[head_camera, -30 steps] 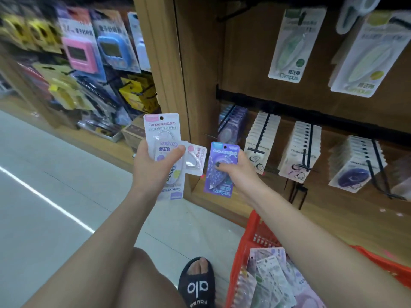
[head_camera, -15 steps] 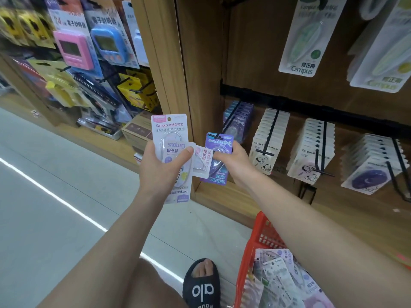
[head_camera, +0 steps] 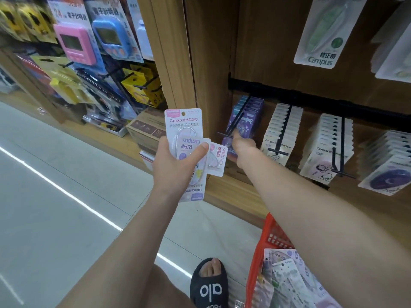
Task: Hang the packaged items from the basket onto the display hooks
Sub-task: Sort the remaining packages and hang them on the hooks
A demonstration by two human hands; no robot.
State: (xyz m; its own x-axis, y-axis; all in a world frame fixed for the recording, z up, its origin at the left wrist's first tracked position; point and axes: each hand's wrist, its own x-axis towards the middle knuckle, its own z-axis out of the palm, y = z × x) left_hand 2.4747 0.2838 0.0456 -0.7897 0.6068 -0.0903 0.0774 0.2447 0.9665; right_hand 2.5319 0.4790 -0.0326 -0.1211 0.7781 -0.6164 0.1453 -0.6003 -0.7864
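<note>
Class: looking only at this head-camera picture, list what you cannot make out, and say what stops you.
- Right hand: its fingers and grip on the purple packet are hidden behind the hand itself.
- Basket: cut off by the bottom edge, and the right arm covers it.
- Yellow packs: blurred, print unreadable.

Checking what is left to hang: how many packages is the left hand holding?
3 that I can tell, fanned in the left hand: a tall pink-topped package upright, one upside down under the thumb, a small one sticking out right. More may be hidden behind.
</note>
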